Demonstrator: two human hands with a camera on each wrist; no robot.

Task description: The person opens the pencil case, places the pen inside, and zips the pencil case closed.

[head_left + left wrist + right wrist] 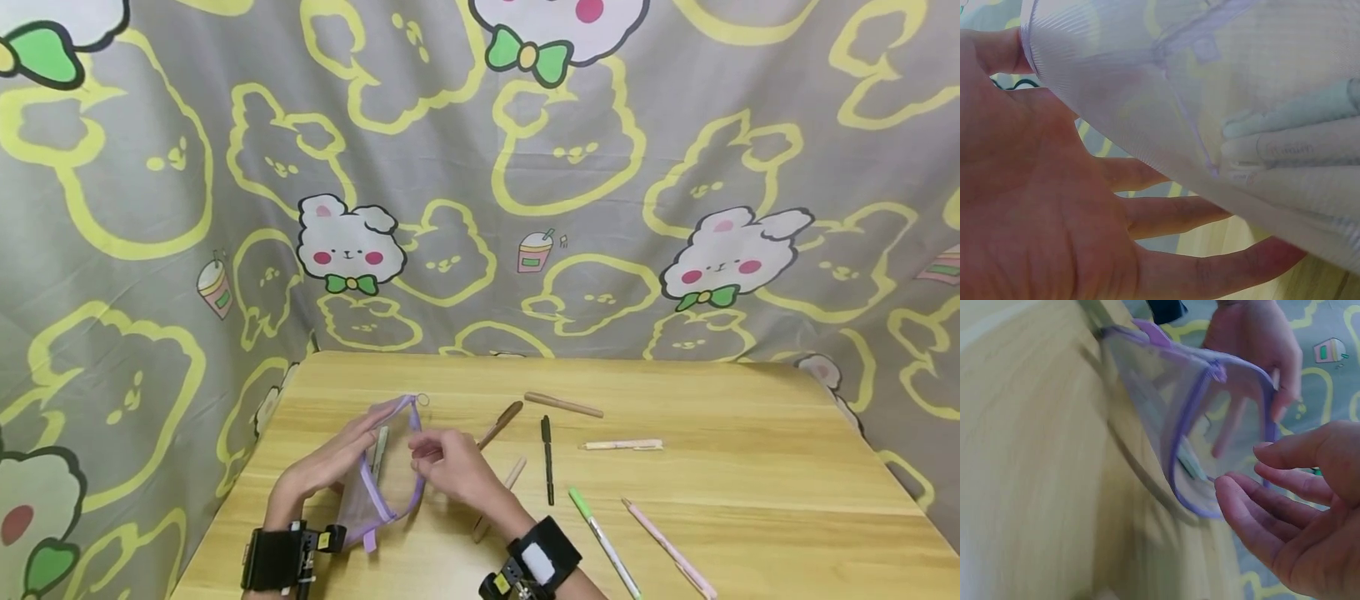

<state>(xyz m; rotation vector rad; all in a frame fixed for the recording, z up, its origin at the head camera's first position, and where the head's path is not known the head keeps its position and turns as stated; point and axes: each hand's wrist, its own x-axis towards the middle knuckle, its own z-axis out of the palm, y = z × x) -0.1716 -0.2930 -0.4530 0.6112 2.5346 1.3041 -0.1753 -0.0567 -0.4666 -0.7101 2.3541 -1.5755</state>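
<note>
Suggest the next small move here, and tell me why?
Probably the right grip should reach for the dark brown pen. That grip looks empty beside the pouch's open mouth, the pen lies close by, and the left grip rests against the pouch. Some pens are inside; others lie on the table.

Viewed from my remote post: bare left hand (333, 454), wide black strap (272, 560) at wrist, boxy black camera unit (333, 534) marked with yellow square (325, 541), silver-and-black bracket (307, 557) between. Bare right hand (457, 471) wears, by my view, matching black band (558, 546) with rectangular white patch (537, 565), second black camera unit (492, 587), yellow marking (513, 572); lower edge cropped.
</note>
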